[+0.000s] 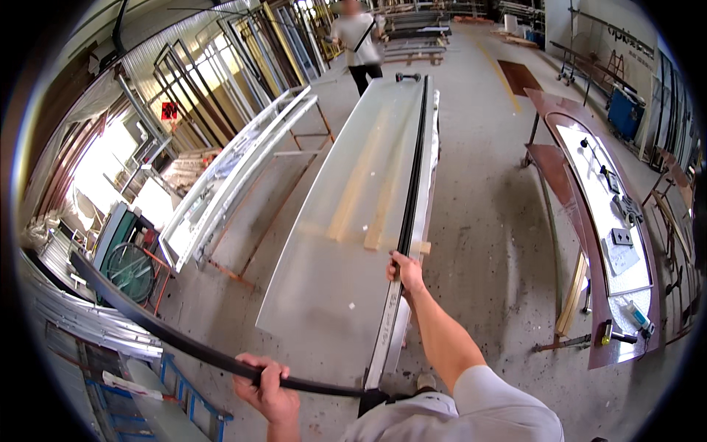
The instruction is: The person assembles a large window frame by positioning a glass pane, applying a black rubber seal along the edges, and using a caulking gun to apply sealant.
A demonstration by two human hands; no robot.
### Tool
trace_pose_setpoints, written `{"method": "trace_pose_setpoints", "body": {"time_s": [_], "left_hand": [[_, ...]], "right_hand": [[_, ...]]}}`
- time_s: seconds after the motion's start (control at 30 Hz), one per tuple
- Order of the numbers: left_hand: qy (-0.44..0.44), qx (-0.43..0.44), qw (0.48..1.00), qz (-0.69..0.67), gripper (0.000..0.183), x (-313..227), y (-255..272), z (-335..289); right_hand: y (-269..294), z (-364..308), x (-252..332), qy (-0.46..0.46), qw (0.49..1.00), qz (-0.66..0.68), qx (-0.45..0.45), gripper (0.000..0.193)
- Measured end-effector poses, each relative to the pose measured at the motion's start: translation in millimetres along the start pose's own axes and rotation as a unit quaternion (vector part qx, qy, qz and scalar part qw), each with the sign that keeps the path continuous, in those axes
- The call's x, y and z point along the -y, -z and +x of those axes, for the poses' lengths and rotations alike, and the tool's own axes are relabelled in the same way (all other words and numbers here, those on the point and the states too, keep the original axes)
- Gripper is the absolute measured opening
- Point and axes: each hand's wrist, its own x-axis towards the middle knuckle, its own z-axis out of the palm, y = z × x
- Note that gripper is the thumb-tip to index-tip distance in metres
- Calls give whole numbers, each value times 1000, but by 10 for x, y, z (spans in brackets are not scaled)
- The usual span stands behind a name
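A long frosted glass panel point(317, 272) stretches away in front of me. Along its right edge lies a silver metal profile point(384, 331) with handwriting on it, and a black strip point(416, 162) runs along the far part. My right hand point(405, 270) is closed round the near end of that black strip, on the panel's edge. At the lower left, my left hand point(265, 387) grips a long black bar point(184, 340), fingers wrapped round it. This bar reaches from the far left to near my waist. A double suction lifter point(407, 76) sits at the panel's far end.
A white frame point(221, 188) lies on a rusty trestle to the left. At right, a brown door panel point(578, 199) carries tools, a hammer point(617, 337) and a sealant tube point(638, 317). A person point(359, 40) stands beyond the glass. A blue ladder point(193, 398) lies lower left.
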Motion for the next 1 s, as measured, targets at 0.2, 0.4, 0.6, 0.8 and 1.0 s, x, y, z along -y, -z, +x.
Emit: {"method": "trace_pose_setpoints", "body": {"time_s": [0.2,0.4,0.6,0.8,1.0], "left_hand": [[-55,67,994,68,25,47,12,-252],[-54,90,991,77,28,236,3,-243],[94,147,983,61,29,655,112,-481],[107,182,976,54,29,985,398,-631],[41,350,919,179,26,1147,676,-546]], "right_hand": [[-11,125,-354,-79,996,-21,-23,19],[238,276,-787,-51,963,-262,-28,23],[460,-755,-741,-87,937,-324,-100,20],[590,-1295,-916,-99,921,-360,-112,21],[529,-798,-941,73,833,-540,-95,19]]}}
